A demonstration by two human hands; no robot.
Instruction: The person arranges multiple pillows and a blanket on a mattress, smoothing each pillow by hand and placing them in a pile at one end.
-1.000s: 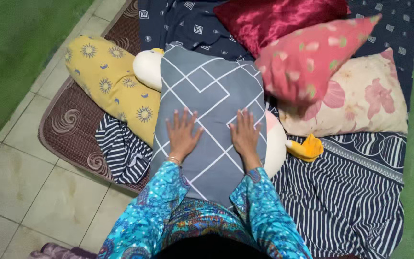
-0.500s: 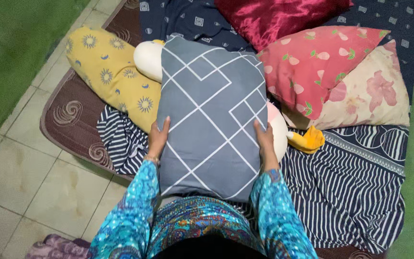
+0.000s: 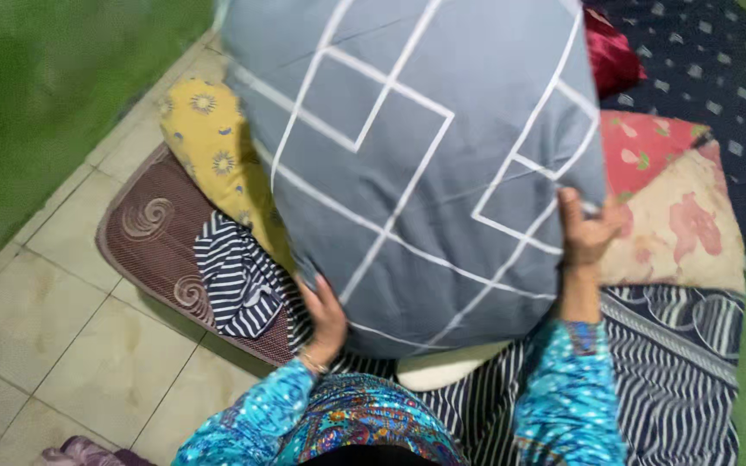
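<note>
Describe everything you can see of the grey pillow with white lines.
The grey fabric pillow with white geometric line pattern looks plump, soft and cloth-covered. It is lifted off the bedding, tilted toward the camera and filling most of the view. The left hand grips its lower left edge; the right hand clasps its right edge.

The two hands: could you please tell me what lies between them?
In the head view, the grey pillow with white lines lies between the left hand and right hand, gripped at both sides.
</note>
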